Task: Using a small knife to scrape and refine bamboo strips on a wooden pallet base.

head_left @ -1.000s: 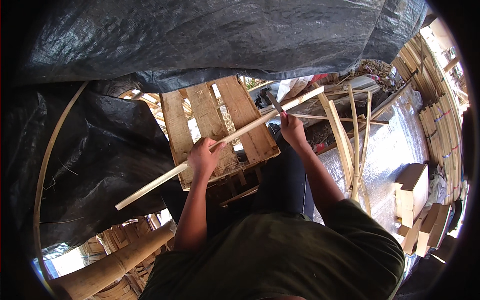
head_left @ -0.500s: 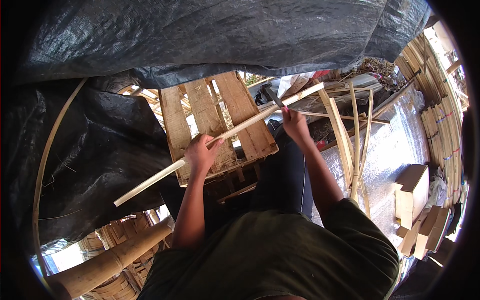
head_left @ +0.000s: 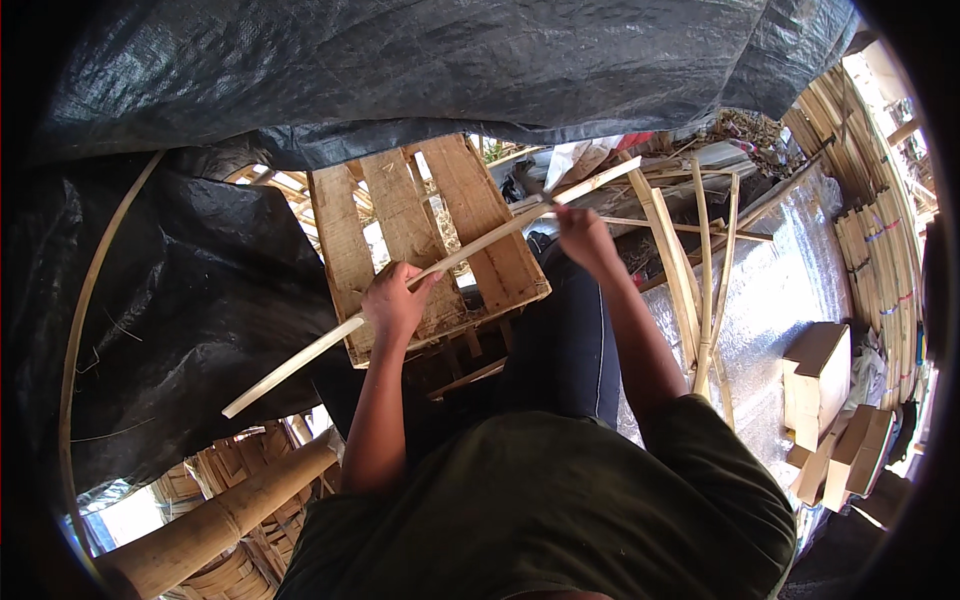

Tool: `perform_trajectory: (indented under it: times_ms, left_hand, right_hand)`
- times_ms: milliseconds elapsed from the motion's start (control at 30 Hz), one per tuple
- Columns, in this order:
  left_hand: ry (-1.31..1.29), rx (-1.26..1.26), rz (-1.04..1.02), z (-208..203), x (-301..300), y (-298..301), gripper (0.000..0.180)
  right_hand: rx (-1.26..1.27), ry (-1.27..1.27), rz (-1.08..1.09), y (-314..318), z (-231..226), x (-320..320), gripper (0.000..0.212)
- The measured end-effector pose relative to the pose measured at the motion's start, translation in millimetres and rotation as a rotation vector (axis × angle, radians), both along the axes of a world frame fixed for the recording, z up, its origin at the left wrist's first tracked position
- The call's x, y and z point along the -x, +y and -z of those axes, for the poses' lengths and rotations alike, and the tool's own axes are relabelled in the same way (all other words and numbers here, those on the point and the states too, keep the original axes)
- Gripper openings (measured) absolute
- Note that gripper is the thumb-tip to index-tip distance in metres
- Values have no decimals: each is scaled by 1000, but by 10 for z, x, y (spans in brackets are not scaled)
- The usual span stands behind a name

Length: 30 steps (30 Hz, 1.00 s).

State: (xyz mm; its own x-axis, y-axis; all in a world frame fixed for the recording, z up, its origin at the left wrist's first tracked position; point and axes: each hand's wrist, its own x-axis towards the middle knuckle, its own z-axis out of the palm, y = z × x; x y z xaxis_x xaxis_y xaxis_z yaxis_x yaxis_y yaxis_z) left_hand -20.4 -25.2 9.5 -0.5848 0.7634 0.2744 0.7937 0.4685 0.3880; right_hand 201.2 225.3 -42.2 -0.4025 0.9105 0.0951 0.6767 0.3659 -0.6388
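Observation:
A long pale bamboo strip slants over a slatted wooden crate top, its far end up to the right. My left hand is closed around the strip near its middle, over the crate's near left part. Beyond the crate's right edge, my right hand grips the handle of a knife. The dark blade lies across the strip close to its upper end and is slightly blurred. My right fingers hide most of the handle.
Several split bamboo strips lean beside my right leg. Cardboard boxes stand on silvery sheeting at right, near bundled bamboo slats. Black tarpaulin hangs left and ahead. A thick bamboo pole crosses the lower left.
My right hand has shifted slightly left and up along with the knife, whose blade has turned against the strip. My left hand still holds the strip in nearly the same place.

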Motion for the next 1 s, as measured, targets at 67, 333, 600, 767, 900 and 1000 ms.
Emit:
perform_trajectory:
  times_ms: [67, 333, 600, 767, 900, 1000]
  left_hand:
    - [22, -2, -6, -11, 9, -9, 42]
    - [84, -28, 47, -2, -38, 39, 40]
    - [57, 1, 32, -32, -65, 51, 39]
    - [73, -31, 31, 24, 5, 3, 40]
    - [83, -19, 35, 10, -11, 14, 40]
    - [81, -25, 40, 6, -11, -34, 40]
  right_hand:
    - [103, -17, 207, 192, -209, -119, 52]
    - [27, -48, 286, 166, -208, -154, 50]
    - [23, 25, 264, 95, -123, -217, 51]
    - [14, -72, 121, 67, -187, -255, 51]
    - [-107, 58, 49, -169, -88, -102, 43]
    - [-8, -7, 135, -1, -193, -226, 45]
